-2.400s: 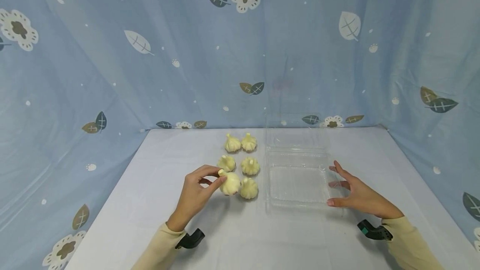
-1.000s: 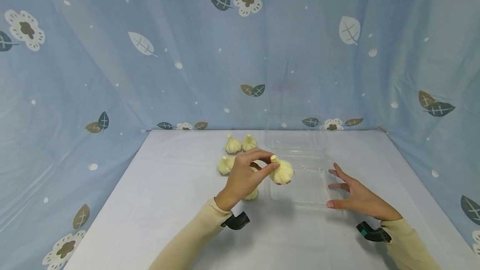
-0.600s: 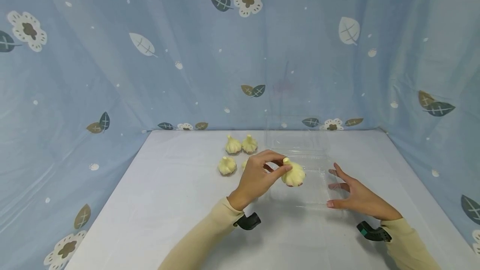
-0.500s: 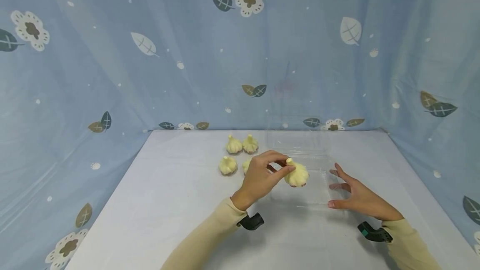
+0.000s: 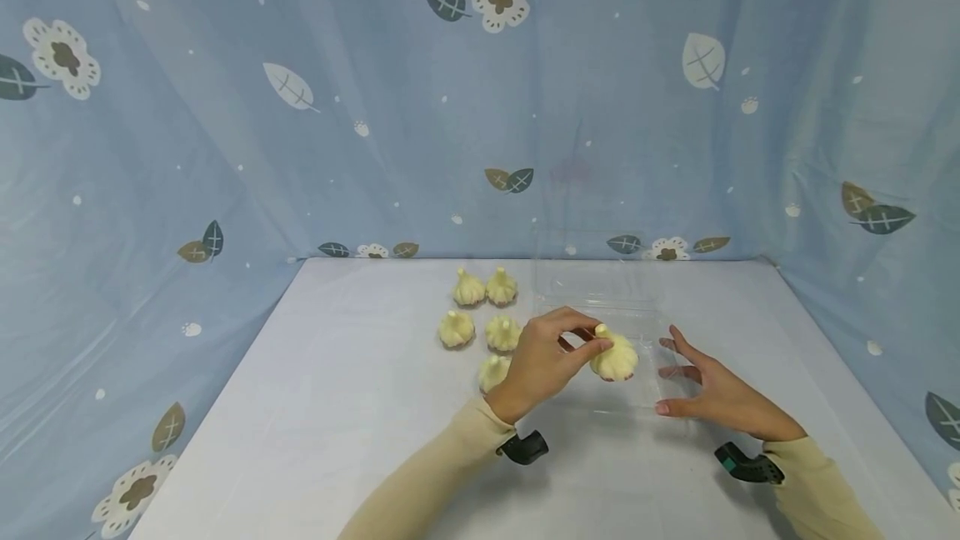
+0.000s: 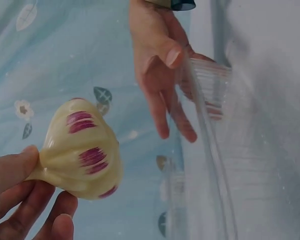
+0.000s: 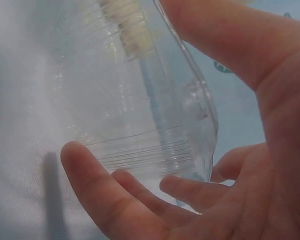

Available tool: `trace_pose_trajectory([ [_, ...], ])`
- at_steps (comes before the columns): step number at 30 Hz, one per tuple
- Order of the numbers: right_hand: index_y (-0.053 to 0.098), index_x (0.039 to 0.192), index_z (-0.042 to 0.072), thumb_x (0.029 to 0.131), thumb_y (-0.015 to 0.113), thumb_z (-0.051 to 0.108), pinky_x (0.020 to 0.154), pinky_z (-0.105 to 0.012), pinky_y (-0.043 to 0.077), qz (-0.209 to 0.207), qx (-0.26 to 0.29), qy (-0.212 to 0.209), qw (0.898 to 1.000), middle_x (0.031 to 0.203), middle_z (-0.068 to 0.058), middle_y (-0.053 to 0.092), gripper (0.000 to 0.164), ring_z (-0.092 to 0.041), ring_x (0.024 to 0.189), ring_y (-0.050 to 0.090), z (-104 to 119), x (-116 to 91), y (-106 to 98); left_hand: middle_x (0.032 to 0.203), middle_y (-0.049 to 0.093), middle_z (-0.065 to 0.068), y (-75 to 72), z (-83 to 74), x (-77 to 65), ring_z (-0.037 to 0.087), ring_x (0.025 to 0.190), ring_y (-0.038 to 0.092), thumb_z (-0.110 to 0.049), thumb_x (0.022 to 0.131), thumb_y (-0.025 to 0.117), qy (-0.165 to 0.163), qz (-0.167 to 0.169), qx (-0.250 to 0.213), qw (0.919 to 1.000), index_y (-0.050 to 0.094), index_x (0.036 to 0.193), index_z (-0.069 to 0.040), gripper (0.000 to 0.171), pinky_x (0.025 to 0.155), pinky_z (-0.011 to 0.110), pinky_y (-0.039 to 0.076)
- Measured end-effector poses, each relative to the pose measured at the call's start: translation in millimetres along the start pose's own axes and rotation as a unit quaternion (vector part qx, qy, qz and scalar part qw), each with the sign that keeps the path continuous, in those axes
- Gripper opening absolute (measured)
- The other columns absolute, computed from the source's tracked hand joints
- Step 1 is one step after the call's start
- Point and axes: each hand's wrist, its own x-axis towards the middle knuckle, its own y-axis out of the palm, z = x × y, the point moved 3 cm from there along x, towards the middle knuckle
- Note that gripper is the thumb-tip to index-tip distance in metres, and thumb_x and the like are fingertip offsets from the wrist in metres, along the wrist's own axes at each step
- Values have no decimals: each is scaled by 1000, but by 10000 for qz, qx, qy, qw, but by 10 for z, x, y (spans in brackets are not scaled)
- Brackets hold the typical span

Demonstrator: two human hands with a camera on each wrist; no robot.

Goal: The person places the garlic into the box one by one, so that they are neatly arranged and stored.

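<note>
In the head view my left hand (image 5: 546, 357) pinches a garlic bulb (image 5: 615, 358) by its stem, over a clear plastic box (image 5: 600, 402). Purple streaks mark the underside of the pale bulb (image 6: 87, 150) in the left wrist view. At the box's right side is my right hand (image 5: 723, 394), its thumb and fingers spread along the outer wall. The right wrist view has its fingers (image 7: 105, 195) close against the ribbed clear wall (image 7: 145, 155). The box's transparent lid (image 5: 592, 277) stands open toward the back.
Left of the box, several garlic bulbs (image 5: 456, 329) sit in two columns on the white tabletop (image 5: 360, 390); one is partly covered by my left hand. A blue patterned curtain (image 5: 390, 107) hangs behind and at both sides.
The left hand has carried the garlic bulb rightward from beside the others to over the box, lowering slightly at the end. The right hand has stayed at the box's side.
</note>
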Motion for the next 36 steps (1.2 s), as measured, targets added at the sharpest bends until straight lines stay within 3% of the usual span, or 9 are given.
trace_pose_trajectory([
  [7, -14, 164, 7, 91, 81, 22, 81, -37, 61, 0, 110, 29, 9999, 169, -32, 10, 121, -57, 139, 46, -8, -13, -1, 101, 78, 3, 167, 29, 25, 9, 86, 72, -28, 94, 78, -34, 95, 198, 9998, 79, 110, -10, 24, 66, 6, 52],
  [14, -13, 164, 2, 91, 80, 20, 82, -41, 61, -6, -10, -88, 10000, 168, -34, 12, 119, -58, 136, 49, -33, -9, -4, 99, 78, -3, 312, -5, 38, 1, 84, 71, -31, 95, 76, 156, 136, 864, 9960, 79, 109, -14, 23, 66, 2, 48],
  [22, -12, 163, 0, 91, 80, 19, 82, -43, 61, -6, -84, -121, 9999, 167, -36, 13, 119, -60, 135, 48, -25, -13, 4, 101, 78, -5, 473, 15, 48, 1, 88, 72, -33, 94, 77, 173, 266, 1238, 9918, 80, 109, -16, 23, 69, 0, 45],
  [29, -14, 163, 0, 91, 79, 19, 79, -33, 60, 47, -54, -167, 9998, 168, -36, 11, 119, -60, 136, 46, -23, -10, -4, 100, 79, -5, 564, 49, 32, 4, 88, 72, -33, 93, 78, 13, 380, 1395, 9895, 81, 109, -16, 24, 67, 2, 43],
  [36, -14, 162, -1, 91, 80, 18, 80, -33, 59, 46, -50, -206, 9998, 167, -36, 11, 119, -61, 136, 45, -32, 0, -8, 102, 79, -8, 647, 59, 35, 1, 88, 72, -35, 92, 79, -265, 597, 1650, 9841, 81, 110, -19, 25, 63, 3, 41],
])
